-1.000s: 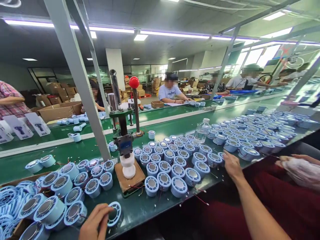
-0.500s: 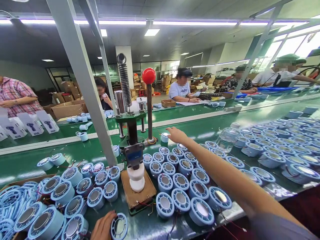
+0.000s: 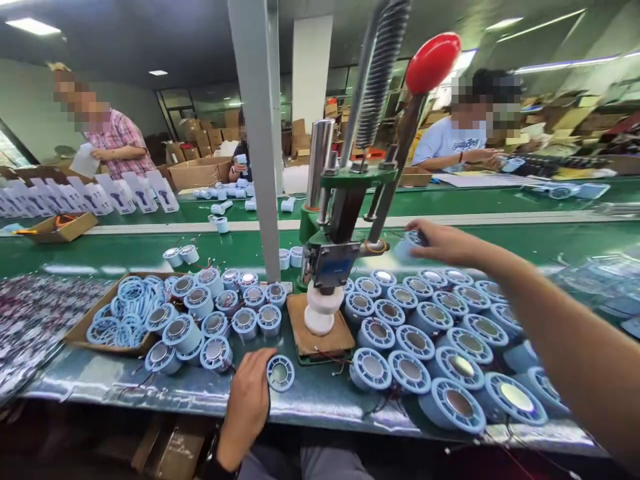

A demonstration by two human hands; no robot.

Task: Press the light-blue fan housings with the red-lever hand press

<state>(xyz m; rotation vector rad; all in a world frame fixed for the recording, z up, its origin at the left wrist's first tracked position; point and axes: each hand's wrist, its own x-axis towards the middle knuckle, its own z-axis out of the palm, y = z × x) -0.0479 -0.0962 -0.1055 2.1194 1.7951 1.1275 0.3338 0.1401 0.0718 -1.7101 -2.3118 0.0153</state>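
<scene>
My left hand has its fingers wrapped round the side of a light blue round part near the table's front edge. To the right, my right hand pinches another blue round part, slightly blurred, beyond the rows of parts. Between my hands stands a hand press with a red ball lever. Under its ram, a white round block rests on a brown board.
Blue parts with metal discs crowd both sides of the press. A cardboard tray of blue rings lies left. A grey post rises behind. Across the green belt are people, white boxes and blue pieces.
The view has swung left and closer to the press. My right hand, earlier beside a blue part with fingers apart, now grips one. My left hand stays at its part.
</scene>
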